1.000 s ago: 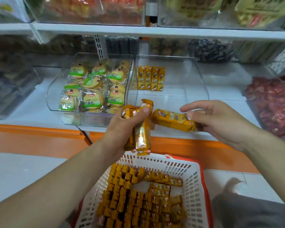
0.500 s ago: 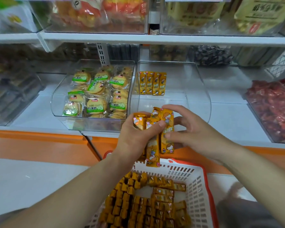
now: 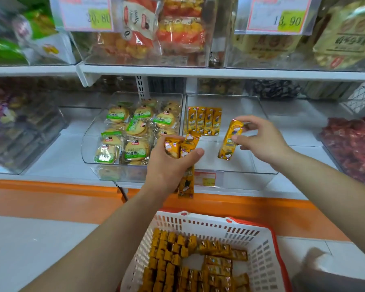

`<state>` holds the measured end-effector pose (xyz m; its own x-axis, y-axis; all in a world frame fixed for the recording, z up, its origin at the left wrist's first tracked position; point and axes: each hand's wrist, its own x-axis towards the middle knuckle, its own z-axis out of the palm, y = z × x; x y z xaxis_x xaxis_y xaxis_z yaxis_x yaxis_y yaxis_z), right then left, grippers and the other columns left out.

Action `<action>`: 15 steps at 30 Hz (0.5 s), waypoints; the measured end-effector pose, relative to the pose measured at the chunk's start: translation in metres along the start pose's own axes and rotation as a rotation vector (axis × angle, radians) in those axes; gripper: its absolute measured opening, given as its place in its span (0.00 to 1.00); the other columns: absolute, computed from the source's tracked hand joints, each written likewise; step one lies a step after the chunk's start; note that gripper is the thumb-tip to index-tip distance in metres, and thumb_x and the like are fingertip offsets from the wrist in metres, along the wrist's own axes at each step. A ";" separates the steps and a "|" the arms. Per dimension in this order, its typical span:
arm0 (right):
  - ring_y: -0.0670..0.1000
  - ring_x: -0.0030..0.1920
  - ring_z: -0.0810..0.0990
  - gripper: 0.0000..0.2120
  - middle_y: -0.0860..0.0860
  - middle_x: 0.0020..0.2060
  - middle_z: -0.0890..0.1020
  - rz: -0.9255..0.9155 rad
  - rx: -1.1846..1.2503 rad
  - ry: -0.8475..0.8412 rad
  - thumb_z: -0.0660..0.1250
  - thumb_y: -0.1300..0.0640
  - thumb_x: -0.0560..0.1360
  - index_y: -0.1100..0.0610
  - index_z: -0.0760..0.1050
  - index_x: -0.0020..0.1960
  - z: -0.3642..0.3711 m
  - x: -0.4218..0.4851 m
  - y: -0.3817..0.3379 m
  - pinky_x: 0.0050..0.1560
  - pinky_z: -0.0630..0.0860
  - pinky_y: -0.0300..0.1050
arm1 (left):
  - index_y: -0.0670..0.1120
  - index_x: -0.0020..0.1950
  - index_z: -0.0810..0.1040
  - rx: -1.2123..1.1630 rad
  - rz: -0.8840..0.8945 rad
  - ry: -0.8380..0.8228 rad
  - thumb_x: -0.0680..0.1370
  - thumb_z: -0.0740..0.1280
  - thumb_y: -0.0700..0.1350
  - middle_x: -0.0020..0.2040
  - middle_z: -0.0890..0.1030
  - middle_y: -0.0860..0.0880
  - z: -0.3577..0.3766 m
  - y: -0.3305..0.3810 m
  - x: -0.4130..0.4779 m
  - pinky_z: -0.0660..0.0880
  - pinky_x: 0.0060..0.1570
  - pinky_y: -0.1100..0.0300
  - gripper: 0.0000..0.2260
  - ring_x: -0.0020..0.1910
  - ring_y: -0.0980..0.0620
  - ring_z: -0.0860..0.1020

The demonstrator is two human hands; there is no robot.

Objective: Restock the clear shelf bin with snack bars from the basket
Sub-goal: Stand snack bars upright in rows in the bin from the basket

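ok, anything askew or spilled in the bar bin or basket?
Nothing spilled or damaged. Four bars stand in a straight row, back left of the clear bin. Only untidiness: in the basket, right-side bars lie loose at mixed angles; left-side bars are packed on end.

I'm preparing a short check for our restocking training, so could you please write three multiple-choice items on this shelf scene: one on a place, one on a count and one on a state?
1. Where in the clear bin does the row of bars stand?
A) at the back, on the left
B) at the front lip
C) outside it

2. How many bars are in that row?
A) two
B) four
C) seven

3. What is the right hand doing?
A) hanging empty
B) pinching a single bar above the bin
C) closed into an empty fist

Answers:
1 A, the row stands in the rear left corner.
2 B, four upright wrappers show side by side.
3 B, thumb and fingers clasp one bar over the bin's floor.
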<state>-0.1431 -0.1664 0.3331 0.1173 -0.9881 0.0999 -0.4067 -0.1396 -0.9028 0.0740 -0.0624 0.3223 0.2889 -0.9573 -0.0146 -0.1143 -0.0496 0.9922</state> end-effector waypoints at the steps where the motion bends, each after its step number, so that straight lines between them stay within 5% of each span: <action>1: 0.53 0.41 0.81 0.20 0.49 0.43 0.79 0.000 -0.037 0.020 0.76 0.66 0.72 0.52 0.78 0.61 0.004 0.016 0.008 0.42 0.82 0.46 | 0.54 0.56 0.77 0.009 0.007 0.013 0.69 0.81 0.53 0.44 0.86 0.54 -0.004 0.000 0.003 0.82 0.46 0.53 0.20 0.44 0.53 0.85; 5: 0.61 0.48 0.83 0.22 0.56 0.47 0.84 0.071 -0.207 0.096 0.77 0.65 0.68 0.53 0.79 0.60 0.016 0.086 0.040 0.54 0.80 0.59 | 0.55 0.55 0.77 0.038 0.023 0.032 0.68 0.81 0.53 0.44 0.86 0.54 -0.013 -0.003 0.013 0.83 0.50 0.49 0.20 0.45 0.52 0.86; 9: 0.57 0.50 0.83 0.21 0.57 0.50 0.85 0.096 -0.358 0.161 0.76 0.65 0.67 0.54 0.79 0.58 0.027 0.134 0.070 0.52 0.79 0.46 | 0.57 0.54 0.77 0.071 0.031 0.035 0.62 0.79 0.61 0.43 0.86 0.60 -0.015 -0.005 0.016 0.83 0.50 0.53 0.24 0.43 0.57 0.85; 15: 0.50 0.42 0.80 0.23 0.48 0.43 0.80 0.069 -0.257 0.298 0.78 0.61 0.66 0.49 0.70 0.53 0.037 0.166 0.083 0.40 0.71 0.38 | 0.57 0.54 0.78 0.068 0.063 0.033 0.60 0.77 0.64 0.44 0.86 0.61 -0.019 -0.008 0.027 0.80 0.45 0.58 0.26 0.44 0.60 0.85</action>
<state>-0.1241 -0.3393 0.2596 -0.1704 -0.9661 0.1938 -0.6225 -0.0469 -0.7812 0.1013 -0.0826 0.3161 0.3100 -0.9493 0.0525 -0.1971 -0.0101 0.9803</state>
